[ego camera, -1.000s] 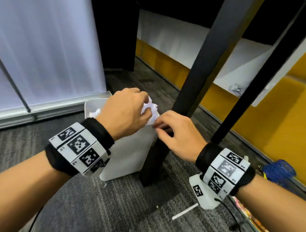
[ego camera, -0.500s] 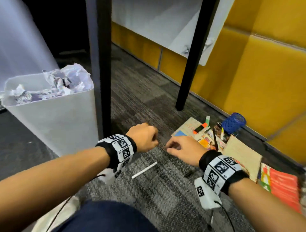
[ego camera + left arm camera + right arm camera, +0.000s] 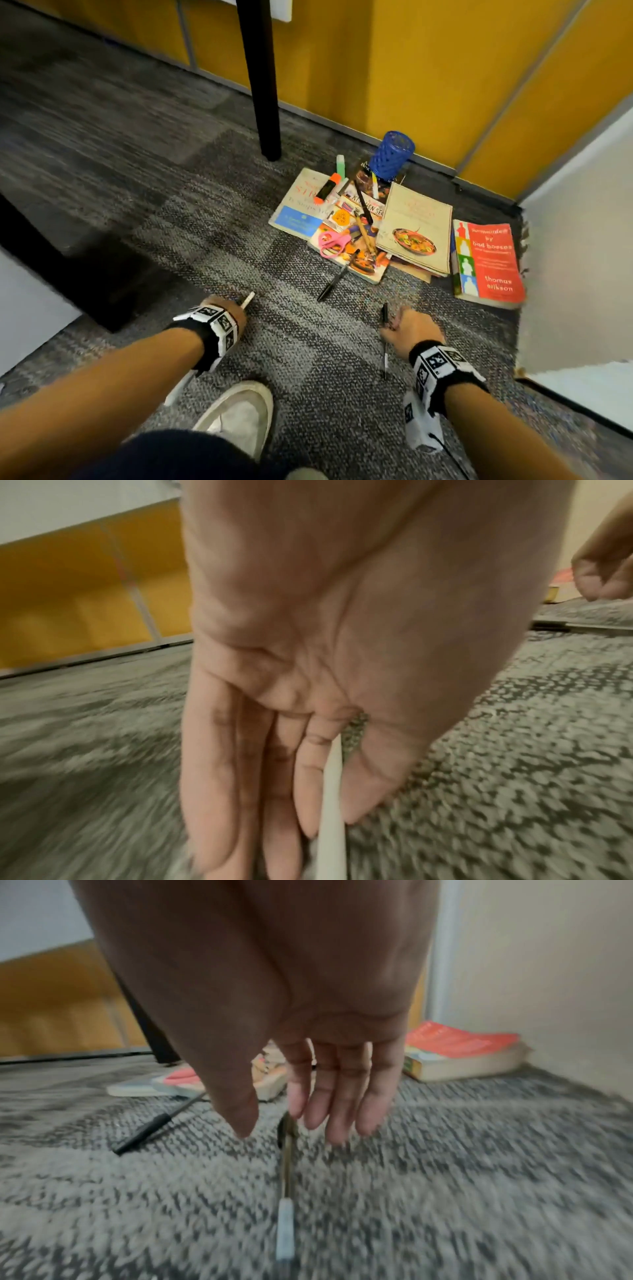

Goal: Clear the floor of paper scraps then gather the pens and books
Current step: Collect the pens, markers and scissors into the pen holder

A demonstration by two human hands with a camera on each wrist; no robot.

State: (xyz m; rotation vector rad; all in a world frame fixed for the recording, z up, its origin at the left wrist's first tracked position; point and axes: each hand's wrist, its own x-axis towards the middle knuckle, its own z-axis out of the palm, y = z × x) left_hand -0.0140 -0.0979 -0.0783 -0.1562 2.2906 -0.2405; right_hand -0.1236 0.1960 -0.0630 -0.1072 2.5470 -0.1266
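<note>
My left hand (image 3: pixel 236 306) is down on the grey carpet. In the left wrist view its (image 3: pixel 330 821) thumb and index finger pinch a white pen (image 3: pixel 330 791), whose tip (image 3: pixel 248 299) pokes out past the knuckles. My right hand (image 3: pixel 394 325) hovers with straight, spread fingers (image 3: pixel 335 1110) over a thin dark pen with a pale end (image 3: pixel 286 1191) lying on the carpet. Another black pen (image 3: pixel 337 275) lies ahead. Several books (image 3: pixel 416 229), one of them red (image 3: pixel 486 263), sit piled by the wall with highlighters (image 3: pixel 327 187) on top.
A blue mesh pen cup (image 3: pixel 392 156) stands at the back of the pile and pink scissors (image 3: pixel 334 242) lie on it. A black table leg (image 3: pixel 262 85) stands to the left of it. Yellow wall panels (image 3: pixel 411 68) run behind, a white panel (image 3: pixel 575 257) to the right. My shoe (image 3: pixel 239 414) is below.
Both hands left the paper-filled bin and dropped to the carpet near the books. The left closed onto the white pen; the right came over the dark pen.
</note>
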